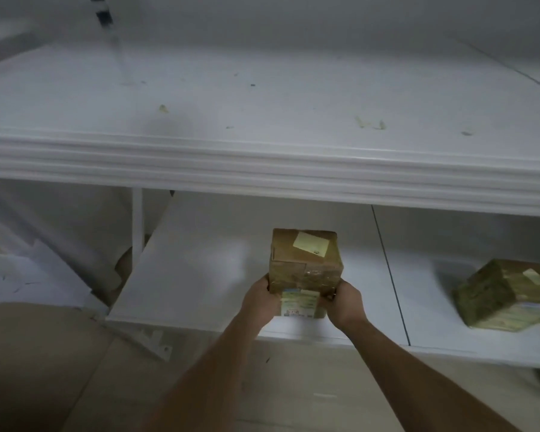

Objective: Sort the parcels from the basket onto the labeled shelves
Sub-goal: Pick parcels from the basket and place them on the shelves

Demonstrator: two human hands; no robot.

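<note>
Now both arms reach forward, left hand and right hand gripping the parcel.

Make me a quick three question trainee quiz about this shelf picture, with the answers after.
1. True or false: both hands grip the box.
2. Which shelf is the box at: A upper shelf, B lower shelf?
3. Where does the second box lie?

Key: 1 true, left hand and right hand hold its near end. 2 B. 3 On the lower shelf, to the right, past the dark seam.
</note>
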